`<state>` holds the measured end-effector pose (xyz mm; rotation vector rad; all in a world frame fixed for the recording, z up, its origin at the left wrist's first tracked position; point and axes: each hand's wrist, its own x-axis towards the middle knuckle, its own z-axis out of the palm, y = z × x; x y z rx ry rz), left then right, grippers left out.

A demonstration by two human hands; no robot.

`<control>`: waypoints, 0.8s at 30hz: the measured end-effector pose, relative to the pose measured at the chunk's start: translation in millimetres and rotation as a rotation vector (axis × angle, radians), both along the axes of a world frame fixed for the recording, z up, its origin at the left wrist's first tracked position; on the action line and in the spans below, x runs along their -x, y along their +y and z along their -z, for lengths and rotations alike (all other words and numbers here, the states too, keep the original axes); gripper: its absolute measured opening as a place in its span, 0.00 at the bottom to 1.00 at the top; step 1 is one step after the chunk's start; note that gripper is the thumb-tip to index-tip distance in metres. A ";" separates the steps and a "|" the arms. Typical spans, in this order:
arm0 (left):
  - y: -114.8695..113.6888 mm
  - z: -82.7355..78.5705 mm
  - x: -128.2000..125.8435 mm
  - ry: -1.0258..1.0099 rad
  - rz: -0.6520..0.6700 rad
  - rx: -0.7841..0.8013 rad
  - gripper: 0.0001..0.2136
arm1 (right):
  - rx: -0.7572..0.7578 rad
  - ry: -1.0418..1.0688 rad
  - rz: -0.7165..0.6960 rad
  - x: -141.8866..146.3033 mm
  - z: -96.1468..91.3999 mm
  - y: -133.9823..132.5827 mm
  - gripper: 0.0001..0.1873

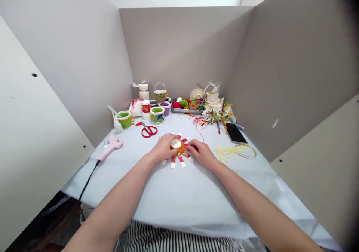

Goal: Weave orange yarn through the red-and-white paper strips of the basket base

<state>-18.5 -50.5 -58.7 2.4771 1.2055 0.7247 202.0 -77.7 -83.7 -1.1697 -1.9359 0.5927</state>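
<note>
A paper cup cut into red strips with white ends [173, 161] lies splayed like a sun on the table, its round white middle facing up. Orange yarn [181, 148] is wound in a band around that middle. My left hand [164, 147] curls over the cup's left side and grips it. At the right side, my right hand [201, 153] is closed in a pinch among the strips. A thin orange strand runs from the back of the table to this hand; its fingertips partly hide the yarn there.
Red-handled scissors [149, 131] and a pink glue gun [110, 148] lie left. Small baskets [157, 113] and a tray of yarn balls [187, 111] stand behind. On the right are a phone [236, 133], yellow yarn [224, 153] and a hoop [245, 151]. Grey panels enclose the table.
</note>
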 end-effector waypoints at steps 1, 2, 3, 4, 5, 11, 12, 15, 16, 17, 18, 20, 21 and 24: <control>0.3 -0.9 1.1 0.001 0.020 0.008 0.21 | -0.019 -0.019 -0.008 -0.6 0.0 -0.2 0.07; 0.4 -2.0 2.1 0.004 0.039 0.020 0.21 | -0.044 -0.042 -0.014 -1.5 0.0 -0.2 0.06; 0.4 -3.1 3.0 0.008 0.057 0.034 0.21 | -0.074 -0.067 -0.017 -2.6 0.0 -0.1 0.06; 0.3 -4.1 3.8 0.015 0.075 0.051 0.21 | -0.102 -0.091 -0.020 -3.7 0.0 0.0 0.06; 0.2 -4.8 4.5 0.025 0.091 0.067 0.21 | -0.125 -0.112 -0.022 -4.8 0.0 0.1 0.06; 2.0 -2.3 6.1 0.056 0.131 0.084 0.18 | -0.096 -0.206 -0.041 -8.2 -0.9 -0.7 0.06; 2.4 -1.5 6.1 0.055 0.133 0.078 0.18 | -0.078 -0.219 -0.039 -8.5 -1.3 -0.8 0.06; 4.2 0.1 6.8 0.069 0.151 0.060 0.18 | -0.039 -0.226 -0.032 -9.4 -2.2 -1.1 0.06; 4.9 0.6 7.1 0.076 0.159 0.055 0.19 | -0.031 -0.220 -0.035 -9.6 -2.4 -1.3 0.07; 5.7 1.1 7.4 0.080 0.168 0.052 0.20 | -0.025 -0.213 -0.043 -9.7 -2.6 -1.6 0.07; 6.5 1.7 7.7 0.082 0.179 0.053 0.20 | -0.021 -0.208 -0.055 -9.7 -2.9 -2.1 0.07; 7.7 2.3 8.1 0.077 0.195 0.066 0.21 | -0.013 -0.198 -0.094 -9.5 -3.9 -3.6 0.07; 7.8 2.3 8.1 0.072 0.199 0.076 0.21 | -0.008 -0.193 -0.119 -9.3 -4.7 -4.6 0.06; 6.0 0.2 7.2 0.073 0.206 0.096 0.20 | 0.008 -0.178 -0.177 -9.3 -8.2 -7.7 0.06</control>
